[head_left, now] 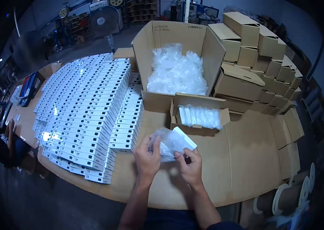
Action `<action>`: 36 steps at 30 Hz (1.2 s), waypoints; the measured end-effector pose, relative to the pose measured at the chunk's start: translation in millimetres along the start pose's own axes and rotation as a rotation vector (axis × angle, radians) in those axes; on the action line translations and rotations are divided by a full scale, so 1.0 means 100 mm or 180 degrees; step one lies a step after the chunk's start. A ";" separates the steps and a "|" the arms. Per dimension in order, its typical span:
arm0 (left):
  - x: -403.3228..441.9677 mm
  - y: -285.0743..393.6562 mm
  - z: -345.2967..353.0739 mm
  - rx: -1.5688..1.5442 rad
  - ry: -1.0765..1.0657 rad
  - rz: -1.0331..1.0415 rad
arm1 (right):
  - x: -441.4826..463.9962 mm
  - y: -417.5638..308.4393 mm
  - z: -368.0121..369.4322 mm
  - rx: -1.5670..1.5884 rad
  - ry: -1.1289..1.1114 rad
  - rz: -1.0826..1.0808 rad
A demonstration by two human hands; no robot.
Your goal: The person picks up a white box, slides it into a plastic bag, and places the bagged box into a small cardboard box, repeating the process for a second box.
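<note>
Over the cardboard-covered table, my left hand (149, 155) is closed on a clear plastic bag (165, 142). My right hand (189, 165) pinches a slim white box (185, 138) at its lower end, beside the bag's right edge. Whether the box is partly inside the bag cannot be made out. Just beyond my hands, an open small carton (204, 131) holds a row of bagged white boxes (199, 116). Behind it stands a large open carton (142, 63) with a heap of clear plastic bags (177, 73).
Long stacks of white boxes (89, 111) cover the table's left side. Brown cartons (246, 57) are piled at the back right. Cable spools (284, 197) stand by the right front edge. A person (1, 138) sits at far left, and a fan (103, 21) stands behind the table.
</note>
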State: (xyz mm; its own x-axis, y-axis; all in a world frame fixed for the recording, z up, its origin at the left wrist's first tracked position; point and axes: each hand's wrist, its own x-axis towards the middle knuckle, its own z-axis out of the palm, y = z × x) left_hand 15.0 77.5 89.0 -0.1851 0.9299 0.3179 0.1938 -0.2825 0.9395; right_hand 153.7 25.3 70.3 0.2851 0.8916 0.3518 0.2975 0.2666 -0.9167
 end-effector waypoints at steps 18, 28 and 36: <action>-0.84 -0.24 -0.49 -0.1010 -0.0435 -0.0468 | -0.60 0.11 -0.29 0.2175 -0.0592 0.0919; -0.69 -0.12 -0.57 0.0686 0.0554 0.1196 | -0.82 -0.12 -0.31 -0.0087 -0.0358 -0.0116; -0.56 0.10 -0.39 0.0467 -0.1589 0.2130 | -0.76 -0.20 -0.45 -0.0575 -0.0428 -0.0340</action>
State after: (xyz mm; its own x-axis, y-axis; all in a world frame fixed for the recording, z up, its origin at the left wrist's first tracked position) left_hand -10.4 13.7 86.2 0.4535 0.5822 0.6749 0.2404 -0.8090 0.5364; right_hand 167.1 -64.0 70.0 0.1230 0.9058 0.4055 0.4809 0.3030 -0.8227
